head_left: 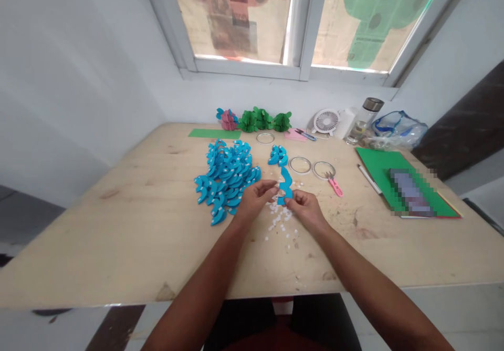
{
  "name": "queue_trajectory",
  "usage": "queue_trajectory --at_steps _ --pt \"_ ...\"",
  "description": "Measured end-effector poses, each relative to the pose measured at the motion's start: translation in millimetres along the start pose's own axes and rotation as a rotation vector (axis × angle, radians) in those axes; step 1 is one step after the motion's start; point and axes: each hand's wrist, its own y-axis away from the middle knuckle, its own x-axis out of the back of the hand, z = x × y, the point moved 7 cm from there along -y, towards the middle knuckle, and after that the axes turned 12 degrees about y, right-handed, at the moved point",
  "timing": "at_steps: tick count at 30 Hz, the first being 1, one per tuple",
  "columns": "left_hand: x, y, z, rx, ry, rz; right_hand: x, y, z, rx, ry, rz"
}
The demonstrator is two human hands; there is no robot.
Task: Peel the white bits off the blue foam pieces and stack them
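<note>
A wavy blue paper cutout (285, 178) is upright over the middle of the table, its lower end pinched in my right hand (309, 209). Close to its left side is my left hand (255, 197), thumb and fingers closed together; whatever is between the fingertips is too small to make out. Beyond my left hand lies a big pile of folded blue paper pieces (228, 169) with small white patches on them. A smaller cluster of blue pieces (278, 155) sits behind the cutout. Tiny white paper scraps (279, 217) are scattered beneath my hands.
Tape rolls (300, 165) and pink-handled thread snips (334, 184) lie right of centre. Green paper figures (261, 119), a small white fan (326, 122) and a glass bottle (364, 122) stand along the back. At right, a blurred phone (411, 191) rests on green sheets (384, 164).
</note>
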Motion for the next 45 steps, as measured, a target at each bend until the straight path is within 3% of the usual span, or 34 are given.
queue_trajectory --at_steps 4,12,18,28,36,42,45 --pt "-1.8 0.1 -9.3 0.067 0.160 0.002 -6.8 1.6 -5.8 0.047 0.039 -0.066" --pt "-2.2 -0.7 -15.1 0.088 0.227 -0.006 -5.5 0.8 -5.2 0.042 0.028 -0.055" --pt "1.5 0.8 -12.0 0.078 0.273 0.064 -8.9 5.3 -11.8 0.060 0.108 -0.154" --pt "1.4 -0.7 -11.0 0.057 0.313 0.064 9.2 0.8 -5.1 0.015 0.094 0.069" --pt "-9.2 1.0 -13.0 0.021 0.168 -0.014 5.3 -2.5 0.2 0.017 0.012 0.033" --pt "0.7 3.0 0.8 -0.125 -0.069 0.132 12.8 -2.1 2.5 0.001 -0.062 0.091" --pt "-0.1 2.5 0.6 -0.190 -0.236 0.124 14.7 -2.5 4.0 -0.005 -0.103 0.085"
